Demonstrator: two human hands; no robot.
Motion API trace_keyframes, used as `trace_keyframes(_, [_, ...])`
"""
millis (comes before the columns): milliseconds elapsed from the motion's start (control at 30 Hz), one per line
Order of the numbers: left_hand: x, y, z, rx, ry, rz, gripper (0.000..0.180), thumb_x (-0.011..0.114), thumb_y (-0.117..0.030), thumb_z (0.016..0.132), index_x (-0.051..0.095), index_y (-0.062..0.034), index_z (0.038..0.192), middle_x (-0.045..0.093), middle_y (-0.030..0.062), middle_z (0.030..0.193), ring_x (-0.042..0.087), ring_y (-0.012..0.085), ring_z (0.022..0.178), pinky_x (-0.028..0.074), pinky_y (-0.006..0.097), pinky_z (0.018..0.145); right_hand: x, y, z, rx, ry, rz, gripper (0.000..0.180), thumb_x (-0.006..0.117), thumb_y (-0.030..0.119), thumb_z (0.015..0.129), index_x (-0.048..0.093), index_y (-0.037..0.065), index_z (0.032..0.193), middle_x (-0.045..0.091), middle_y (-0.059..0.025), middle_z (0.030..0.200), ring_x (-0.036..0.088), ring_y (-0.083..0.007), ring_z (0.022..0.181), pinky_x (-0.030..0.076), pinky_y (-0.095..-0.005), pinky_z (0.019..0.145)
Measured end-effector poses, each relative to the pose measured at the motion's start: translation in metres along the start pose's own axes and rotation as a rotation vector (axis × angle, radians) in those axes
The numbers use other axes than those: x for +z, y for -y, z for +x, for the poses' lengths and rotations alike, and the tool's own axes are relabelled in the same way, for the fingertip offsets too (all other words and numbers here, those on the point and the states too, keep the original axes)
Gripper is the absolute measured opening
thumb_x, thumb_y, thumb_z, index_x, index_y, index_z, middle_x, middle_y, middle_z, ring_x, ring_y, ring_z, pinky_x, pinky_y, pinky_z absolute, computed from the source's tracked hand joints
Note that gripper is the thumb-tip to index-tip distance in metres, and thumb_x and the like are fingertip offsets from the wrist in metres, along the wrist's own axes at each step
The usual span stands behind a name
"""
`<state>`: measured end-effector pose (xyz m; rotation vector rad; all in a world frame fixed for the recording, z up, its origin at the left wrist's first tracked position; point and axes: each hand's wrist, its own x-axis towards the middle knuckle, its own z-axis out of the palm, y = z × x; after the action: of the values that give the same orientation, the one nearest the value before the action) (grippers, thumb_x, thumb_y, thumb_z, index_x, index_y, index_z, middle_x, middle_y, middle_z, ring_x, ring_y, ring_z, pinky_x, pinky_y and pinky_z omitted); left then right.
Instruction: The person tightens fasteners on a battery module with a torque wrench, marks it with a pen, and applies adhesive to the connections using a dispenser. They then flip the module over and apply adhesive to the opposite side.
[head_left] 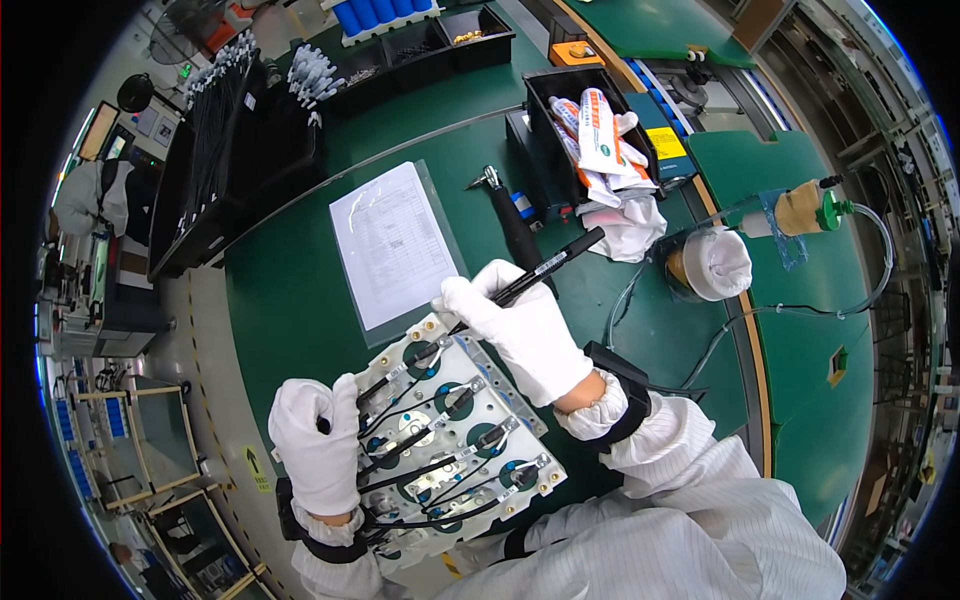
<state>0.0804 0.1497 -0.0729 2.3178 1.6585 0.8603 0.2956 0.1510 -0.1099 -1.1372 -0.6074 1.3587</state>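
Note:
My right hand point(525, 335), in a white glove, pinches a black marker pen point(552, 264). The pen slants down to the left, its lower end at the far edge of a pale metal plate assembly point(535, 435). Several black cables point(410, 445) with silvery lugs run across that assembly over round dark openings. At its left edge my left hand point(315, 445), also gloved, is closed in a fist. A small black end shows between its fingers, too little to name. Beyond the assembly lies a printed sheet point(392, 245) in a clear sleeve.
A ratchet-like tool point(512, 220) lies beyond my right hand. Behind it stands a black bin point(545, 95) of white packets point(600, 130). To the right are a lined cup point(718, 262), a green-capped bottle point(800, 210) and a looping hose point(888, 250). Cable bundles point(205, 140) fill a black bin at far left.

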Motion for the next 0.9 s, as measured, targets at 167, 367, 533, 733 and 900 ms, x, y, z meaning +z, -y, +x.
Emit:
trace_keyframes(167, [-0.003,-0.003,0.001,0.026,-0.003,0.038,0.034,0.074,-0.004,0.075,0.042,-0.0035,0.063,0.043,0.0082,0.063,0.042,0.0247,0.056,0.035,0.037,0.053,0.0,-0.007,0.001,-0.027,0.015,0.011,0.024,0.07,0.02,0.086,0.056,0.005,0.072,0.056,0.0029,0.067,0.048,-0.003,0.062,0.039,-0.0201,0.058])
trace_keyframes(367, [-0.003,-0.006,0.003,0.04,-0.011,0.027,0.034,0.074,-0.006,0.075,0.043,-0.0037,0.062,0.045,0.0087,0.064,0.045,0.0271,0.057,0.036,0.039,0.054,-0.001,-0.007,0.004,-0.056,0.022,0.067,0.023,0.069,0.018,0.087,0.055,0.006,0.072,0.058,0.0022,0.067,0.049,-0.0039,0.062,0.04,-0.0214,0.059])
trace_keyframes(533, [-0.002,-0.004,0.003,0.012,-0.026,0.003,0.033,0.074,-0.01,0.075,0.044,-0.0056,0.062,0.046,0.0088,0.063,0.048,0.0289,0.058,0.038,0.041,0.054,0.006,0.016,-0.005,-0.17,0.002,-0.16,0.023,0.069,0.015,0.086,0.055,0.006,0.07,0.059,0.0009,0.067,0.051,-0.0035,0.063,0.041,-0.0205,0.06])
trace_keyframes(733, [0.0,-0.005,0.0,-0.07,-0.038,-0.226,0.032,0.076,-0.011,0.073,0.045,-0.0051,0.069,0.047,0.0082,0.062,0.048,0.0263,0.053,0.039,0.038,0.05,0.072,0.064,-0.038,-0.107,0.349,-0.244,0.024,0.072,0.019,0.085,0.062,0.002,0.071,0.061,-0.0009,0.067,0.053,-0.0056,0.061,0.043,-0.0229,0.055])
trace_keyframes(900, [0.004,-0.004,-0.001,-0.08,0.011,-0.292,0.03,0.076,-0.012,0.071,0.047,-0.0043,0.076,0.058,0.0139,0.071,0.061,0.0336,0.068,0.048,0.04,0.06,0.096,0.042,-0.032,-0.405,0.388,-0.574,0.023,0.072,0.018,0.081,0.062,0.002,0.068,0.058,-0.0056,0.06,0.056,-0.0153,0.054,0.045,-0.028,0.053])
